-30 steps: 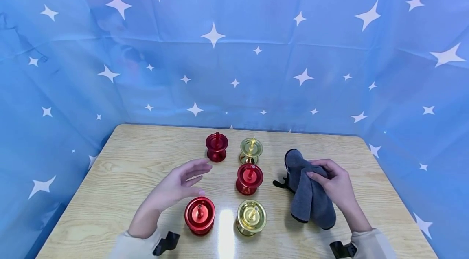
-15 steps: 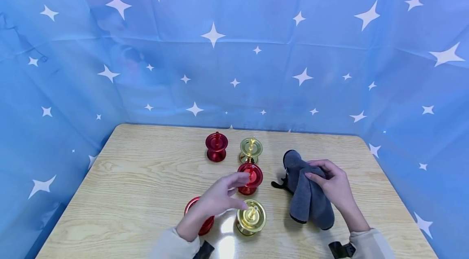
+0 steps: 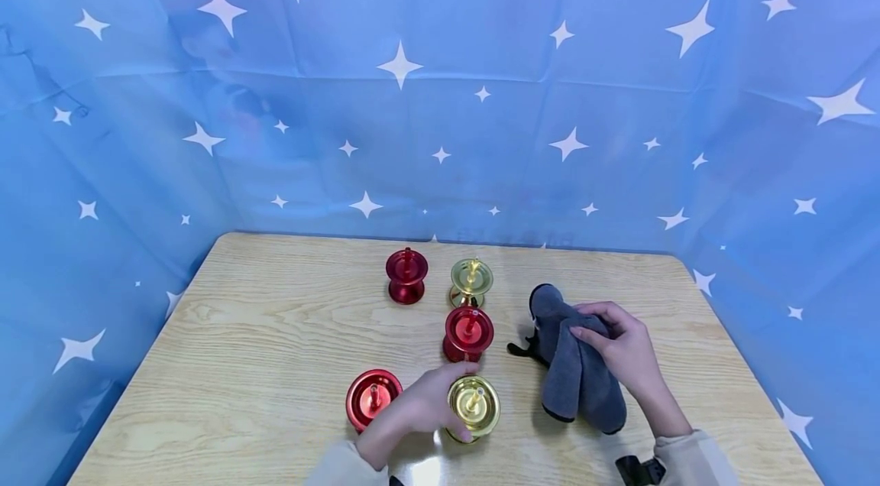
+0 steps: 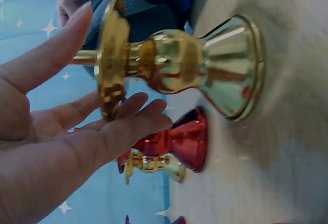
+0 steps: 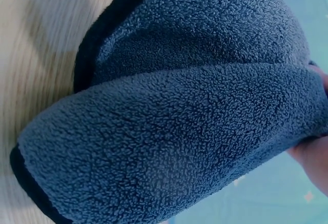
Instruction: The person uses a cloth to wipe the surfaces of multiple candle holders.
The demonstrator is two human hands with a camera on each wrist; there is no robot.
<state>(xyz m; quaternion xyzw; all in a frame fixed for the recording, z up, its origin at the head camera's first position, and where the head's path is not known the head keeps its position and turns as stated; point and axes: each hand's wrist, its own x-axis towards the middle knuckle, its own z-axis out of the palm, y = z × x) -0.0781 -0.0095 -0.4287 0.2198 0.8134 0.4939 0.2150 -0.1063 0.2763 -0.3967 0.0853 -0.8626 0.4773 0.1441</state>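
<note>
My left hand (image 3: 429,400) is around the dish of the near gold candle holder (image 3: 474,404), thumb on the front side and fingers on the far side. In the left wrist view its fingers are only loosely bent beside the dish rim, and the flared base (image 4: 236,67) stands on the table. My right hand (image 3: 627,348) pinches a grey fleecy cloth (image 3: 579,364) with black edging between thumb and fingers; the cloth's folds hang down towards the table. In the right wrist view the cloth (image 5: 169,131) fills most of the picture and hides much of the hand.
A red candle holder (image 3: 469,330) stands just behind the near gold one, with another gold one (image 3: 471,277) behind it. Further red holders stand at the back (image 3: 406,270) and left of my left wrist (image 3: 371,394). A blue starry curtain (image 3: 440,127) surrounds the wooden table (image 3: 261,318).
My left hand has moved right and towards me, past the near red holder, to the near gold candle holder. The right hand, still pinching the cloth, has barely shifted left.
</note>
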